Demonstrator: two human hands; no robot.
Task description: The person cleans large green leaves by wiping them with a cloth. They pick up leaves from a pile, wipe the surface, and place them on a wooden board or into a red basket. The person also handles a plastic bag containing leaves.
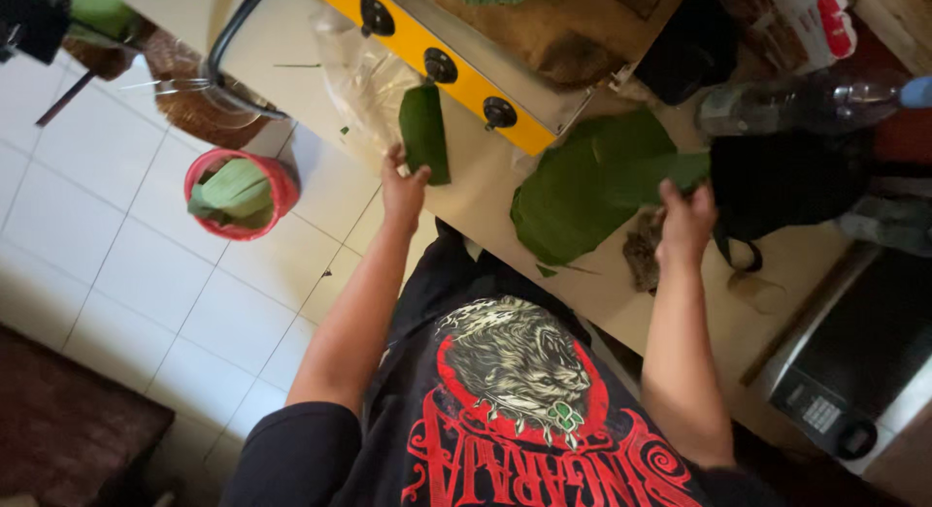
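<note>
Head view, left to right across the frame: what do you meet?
Red bucket holding green leaves → left hand gripping a folded leaf strip → large banana leaf → right hand → microwave.

Below me the floor (146, 274) is pale square tile with thin grout lines, evenly lit. A dark brown mat (68, 429) covers its lower corner. My cream surface (485, 192) runs diagonally across the room, carrying a yellow-fronted stove (456, 65) with black knobs. A microwave (864, 371) sits at its far end.
</note>
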